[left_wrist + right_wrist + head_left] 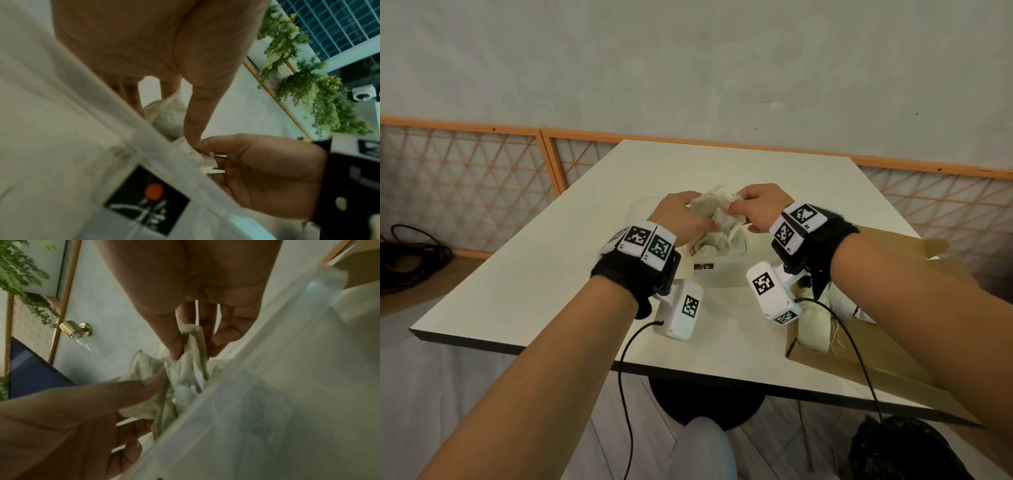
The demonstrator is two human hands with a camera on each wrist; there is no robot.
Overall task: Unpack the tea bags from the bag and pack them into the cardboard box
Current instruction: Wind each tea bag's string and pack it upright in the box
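Observation:
A clump of pale, crumpled tea bags [717, 228] sits at the mouth of a clear plastic bag [722, 274] with a black label [703, 266], mid-table. My left hand [698, 214] grips the clump from the left, its thumb [195, 121] pressed onto the tea bags [170, 120]. My right hand [736, 205] pinches the tea bags [191, 356] from the right between thumb and fingers. An open cardboard box [893, 250] lies at the table's right edge under my right forearm, with pale tea bags [815, 325] inside.
The white table [551, 274] ends close to me along a dark front edge. Wrist-camera cables hang off that edge. A coil of black cable [410, 260] lies on the floor at the left, and a dark bag [900, 452] sits at the lower right. An orange lattice rail [482, 171] runs behind the table.

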